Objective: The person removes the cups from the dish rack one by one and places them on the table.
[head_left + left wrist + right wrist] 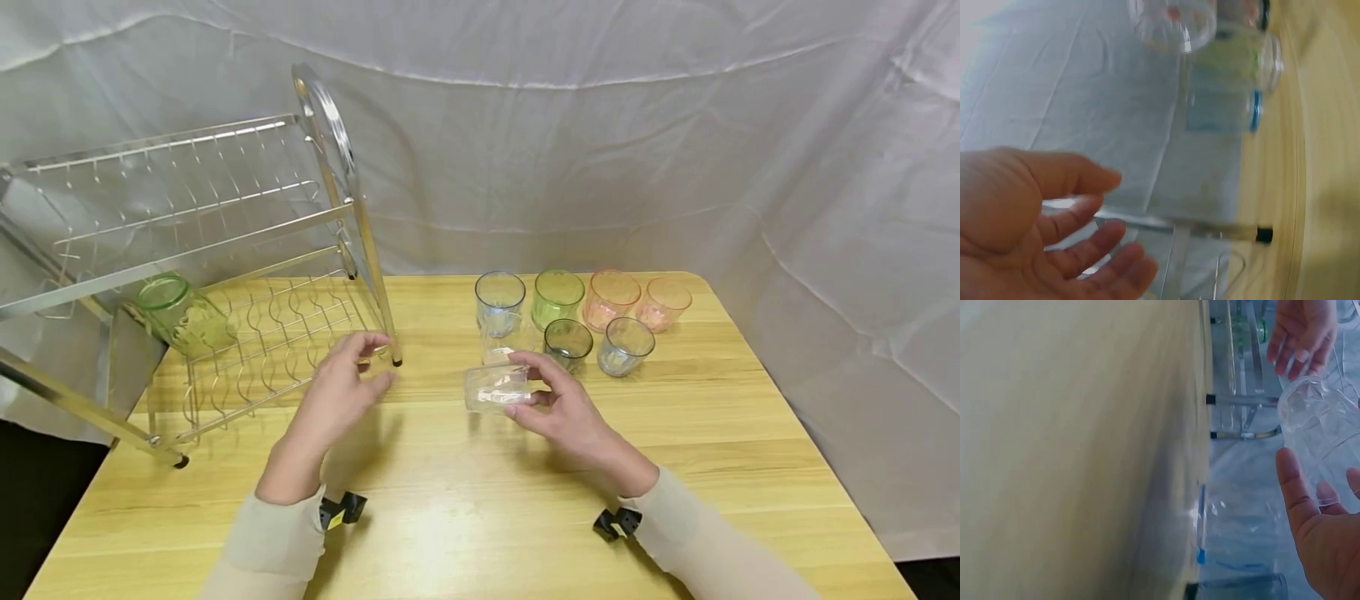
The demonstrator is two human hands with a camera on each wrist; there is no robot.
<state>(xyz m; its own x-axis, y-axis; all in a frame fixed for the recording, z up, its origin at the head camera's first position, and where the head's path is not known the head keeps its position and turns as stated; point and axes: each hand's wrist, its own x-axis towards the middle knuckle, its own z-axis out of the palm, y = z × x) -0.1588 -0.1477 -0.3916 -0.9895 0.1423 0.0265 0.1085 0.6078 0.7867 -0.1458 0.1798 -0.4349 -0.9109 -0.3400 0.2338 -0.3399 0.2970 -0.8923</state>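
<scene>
My right hand (562,404) grips a clear cup (491,389) by one end, thumb on the near side. The cup lies sideways in the air above the table, its other end toward the left; the right wrist view shows the same faceted clear cup (1319,419). Beside the rack's front right leg my left hand (341,383) hovers with fingers loosely bent and nothing in them. In the left wrist view that hand (1079,225) has its palm side showing. On the metal dish rack (367,250), a green cup (183,317) leans on the lower tier.
Beyond my right hand stand a blue cup (500,296), a green cup (558,300), two pink cups, a dark cup (567,348), a greyish cup (626,348) and another clear cup (506,333). Grey cloth (562,167) hangs behind the wooden table (450,533).
</scene>
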